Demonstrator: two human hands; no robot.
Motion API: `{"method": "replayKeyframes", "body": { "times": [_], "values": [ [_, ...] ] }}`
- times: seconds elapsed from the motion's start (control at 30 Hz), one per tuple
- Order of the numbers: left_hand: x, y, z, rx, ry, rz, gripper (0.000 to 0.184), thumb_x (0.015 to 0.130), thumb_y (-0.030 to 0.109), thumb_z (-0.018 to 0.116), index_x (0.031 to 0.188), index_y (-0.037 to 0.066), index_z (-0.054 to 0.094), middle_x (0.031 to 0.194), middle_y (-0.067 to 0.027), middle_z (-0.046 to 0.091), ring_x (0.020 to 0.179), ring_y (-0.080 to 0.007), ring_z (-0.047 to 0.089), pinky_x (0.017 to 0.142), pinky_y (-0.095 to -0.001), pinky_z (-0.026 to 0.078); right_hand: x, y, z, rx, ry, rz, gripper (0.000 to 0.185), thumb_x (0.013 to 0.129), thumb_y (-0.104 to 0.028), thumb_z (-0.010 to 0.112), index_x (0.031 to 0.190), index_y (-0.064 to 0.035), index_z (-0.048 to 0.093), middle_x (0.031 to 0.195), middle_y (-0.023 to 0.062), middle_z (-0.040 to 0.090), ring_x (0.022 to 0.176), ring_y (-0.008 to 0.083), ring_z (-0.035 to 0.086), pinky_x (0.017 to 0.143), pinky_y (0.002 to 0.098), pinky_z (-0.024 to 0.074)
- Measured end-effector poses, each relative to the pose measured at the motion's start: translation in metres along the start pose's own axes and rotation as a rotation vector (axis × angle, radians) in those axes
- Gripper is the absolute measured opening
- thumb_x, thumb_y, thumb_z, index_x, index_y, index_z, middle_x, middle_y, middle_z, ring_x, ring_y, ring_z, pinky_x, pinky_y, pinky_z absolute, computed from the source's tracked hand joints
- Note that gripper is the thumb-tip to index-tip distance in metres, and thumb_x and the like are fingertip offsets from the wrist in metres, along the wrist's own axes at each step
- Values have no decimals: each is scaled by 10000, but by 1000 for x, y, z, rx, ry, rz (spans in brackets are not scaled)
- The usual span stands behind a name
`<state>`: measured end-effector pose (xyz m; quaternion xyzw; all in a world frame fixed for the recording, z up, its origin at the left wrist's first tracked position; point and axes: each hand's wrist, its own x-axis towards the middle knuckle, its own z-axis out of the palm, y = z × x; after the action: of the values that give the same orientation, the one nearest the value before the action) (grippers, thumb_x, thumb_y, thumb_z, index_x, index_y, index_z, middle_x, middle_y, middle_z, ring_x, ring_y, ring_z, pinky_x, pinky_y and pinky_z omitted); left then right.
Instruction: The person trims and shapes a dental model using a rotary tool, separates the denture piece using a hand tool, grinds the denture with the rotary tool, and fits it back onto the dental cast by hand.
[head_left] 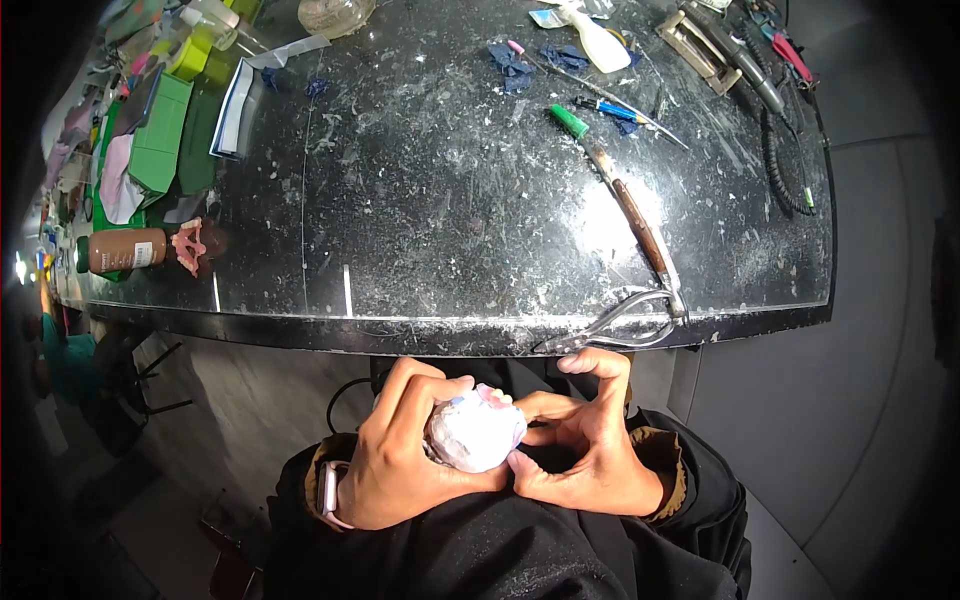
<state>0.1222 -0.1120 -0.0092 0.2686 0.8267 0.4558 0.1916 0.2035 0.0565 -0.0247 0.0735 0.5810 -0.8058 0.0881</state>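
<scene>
A rounded white plaster cast (pixel 472 432) with pink and bluish patches along its upper and right edges is held above my lap, just in front of the table edge. My left hand (pixel 400 445) wraps round its left side, thumb underneath and fingers over the top. On the opposite side, my right hand (pixel 590 440) has its thumb and bent fingertips against the cast's right edge, while one finger points up and away. Nearest to the right hand on the table edge are metal pliers (pixel 603 324) and a wooden-handled knife (pixel 637 222).
The dark tabletop (pixel 420 200) is scuffed with white dust. At left stand a brown bottle (pixel 125 250), a pink denture piece (pixel 188 247) and a green box (pixel 160 135). Farther back are a blue pen-like tool (pixel 605 107), a white bottle (pixel 600 42) and a corded handpiece (pixel 735 60).
</scene>
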Motion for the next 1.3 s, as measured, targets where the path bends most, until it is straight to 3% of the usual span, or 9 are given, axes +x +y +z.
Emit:
{"method": "replayKeyframes", "body": {
  "times": [0.27, 0.37, 0.67, 0.8, 0.93, 1.0, 1.1, 1.3],
  "values": [
    [-1, 3, 2, 46, -7, 44, 626, 546, 247, 887, 986, -30, 538, 885, -136, 527, 753, -233, 616, 589, -313, 531, 0, -2, 3, -110, 45, 40, 673, 725, 40, 650, 1194, -54, 178, 926, 117, 551, 884, 164, 592, 727, 303, 522],
    [-1, 4, 3, 65, -17, 58, 618, 559, 249, 883, 987, -34, 539, 889, -136, 525, 748, -230, 621, 580, -307, 534, 1, -3, 5, -143, 66, 29, 629, 725, 39, 648, 1161, -47, 202, 924, 129, 559, 851, 154, 577, 713, 292, 520],
    [0, 5, -1, 39, -67, 48, 643, 539, 215, 885, 1023, -31, 540, 918, -141, 523, 785, -234, 623, 616, -311, 537, -3, -4, 4, -81, 49, 99, 620, 746, 52, 630, 1178, -46, 197, 960, 137, 559, 925, 152, 574, 771, 296, 511],
    [6, 7, -9, 31, -187, 149, 629, 545, 169, 858, 1053, -38, 550, 928, -126, 514, 794, -232, 616, 652, -314, 530, -5, -10, -16, 333, -79, 279, 687, 811, 88, 563, 1306, -76, 115, 1039, 168, 570, 973, 150, 564, 848, 287, 474],
    [5, 5, 1, 0, -276, 210, 606, 552, 179, 847, 1042, -45, 570, 913, -106, 510, 751, -216, 608, 629, -301, 521, 4, -22, -38, 406, -66, 643, 646, 872, -4, 584, 1321, -49, 121, 981, 167, 615, 810, 105, 564, 716, 245, 471],
    [7, 4, 4, -6, -269, 239, 626, 512, 212, 881, 1001, -52, 593, 881, -118, 531, 714, -199, 600, 597, -289, 506, 6, -21, -39, 345, -135, 634, 636, 873, -7, 585, 1315, -48, 130, 961, 144, 617, 788, 91, 558, 694, 243, 468],
    [6, 6, 1, -17, -318, 197, 590, 564, 166, 831, 1045, -48, 565, 928, -91, 497, 749, -216, 613, 631, -301, 530, 10, -21, -39, 377, -176, 647, 618, 875, 4, 574, 1309, -46, 137, 928, 117, 612, 777, 88, 555, 681, 239, 464],
    [6, 5, 0, -4, -315, 194, 569, 558, 168, 832, 1019, -46, 577, 915, -89, 501, 743, -212, 613, 633, -300, 530, 9, -17, -33, 364, -200, 539, 586, 884, 14, 541, 1318, -37, 151, 871, 75, 585, 793, 78, 531, 715, 252, 450]
  ]
}}
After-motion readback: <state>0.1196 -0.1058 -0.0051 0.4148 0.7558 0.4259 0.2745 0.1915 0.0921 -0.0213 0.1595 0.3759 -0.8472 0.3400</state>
